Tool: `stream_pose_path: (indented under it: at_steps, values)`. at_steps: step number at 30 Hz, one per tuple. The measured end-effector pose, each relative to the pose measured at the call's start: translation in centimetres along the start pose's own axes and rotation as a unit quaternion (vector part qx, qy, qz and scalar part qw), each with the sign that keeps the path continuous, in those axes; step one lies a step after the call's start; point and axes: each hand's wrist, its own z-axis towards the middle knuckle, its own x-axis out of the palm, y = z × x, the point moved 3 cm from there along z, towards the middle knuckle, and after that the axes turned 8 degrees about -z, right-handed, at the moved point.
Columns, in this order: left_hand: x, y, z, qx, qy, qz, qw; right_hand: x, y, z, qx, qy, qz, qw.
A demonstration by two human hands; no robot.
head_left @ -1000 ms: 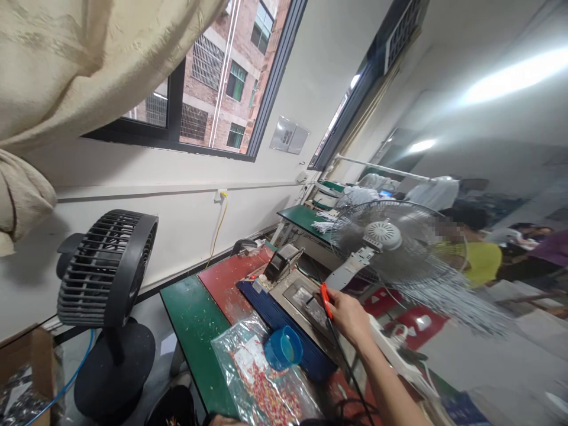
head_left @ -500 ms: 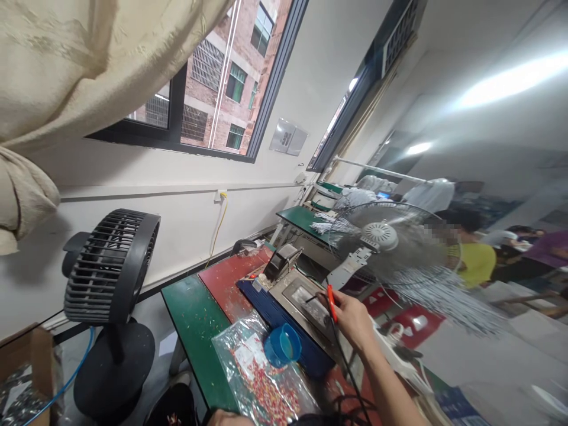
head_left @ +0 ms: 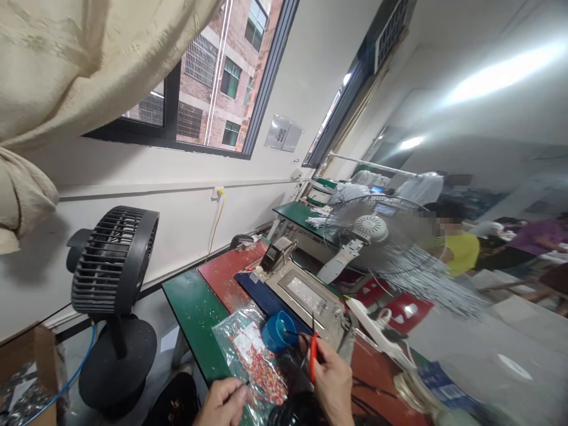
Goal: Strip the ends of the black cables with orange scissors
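My right hand is closed around a tool with an orange handle and a thin dark tip; its exact kind is unclear. A black cable or wire is beside the fingers, near a blue round cup. Lower left, my left hand is pinched by the edge of a clear plastic bag holding many tiny red and yellow pieces. Something small and dark shows at its fingertips, too small to name. Black cables lie coiled between both hands.
A beige machine and a dark blue tray stand on the red and green table. To the left is a black fan; a larger fan stands ahead. A white power strip lies right. People sit farther off.
My right hand has come down and left with the orange-handled tool, from over the beige machine to near the blue cup. My left hand has risen further into view, fingers pinched.
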Motion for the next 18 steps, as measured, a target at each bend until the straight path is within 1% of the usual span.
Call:
stream_pose_path:
  at_steps: [3,4,6,8,9,11,13,14,16,18]
  values:
    - [-0.4,0.0,0.0,-0.082,-0.021,-0.122,0.989,0.6,-0.1,-0.4,-0.029,0.0,-0.058,0.998]
    - [-0.5,-0.3,-0.1,-0.098,-0.023,-0.154,0.983,0.8,-0.2,-0.4,-0.04,0.0,-0.072,0.997]
    - [-0.4,-1.3,-0.2,-0.108,-0.021,-0.193,0.975,1.2,-0.4,-0.5,-0.066,-0.005,-0.106,0.992]
    - [0.0,-2.5,-0.2,-0.106,-0.02,-0.207,0.972,1.5,-0.8,-0.7,-0.095,-0.021,-0.131,0.987]
    - [0.3,-3.2,-0.2,-0.106,-0.022,-0.208,0.972,1.6,-1.0,-0.8,-0.109,-0.039,-0.133,0.984]
    - [1.0,-4.7,-0.1,-0.101,-0.034,-0.207,0.973,1.6,-1.4,-1.2,-0.145,-0.094,-0.121,0.977]
    - [1.8,-5.9,0.3,-0.087,-0.044,-0.194,0.976,1.3,-1.5,-1.7,-0.201,-0.157,-0.088,0.963]
    - [2.1,-6.3,0.6,-0.082,-0.048,-0.183,0.979,1.1,-1.4,-2.0,-0.233,-0.178,-0.066,0.954]
    - [2.8,-6.6,1.3,-0.083,-0.057,-0.166,0.981,0.7,-1.0,-2.6,-0.301,-0.193,-0.027,0.933]
    - [3.6,-6.4,2.0,-0.098,-0.057,-0.166,0.98,0.3,-0.4,-3.2,-0.352,-0.188,-0.004,0.917]
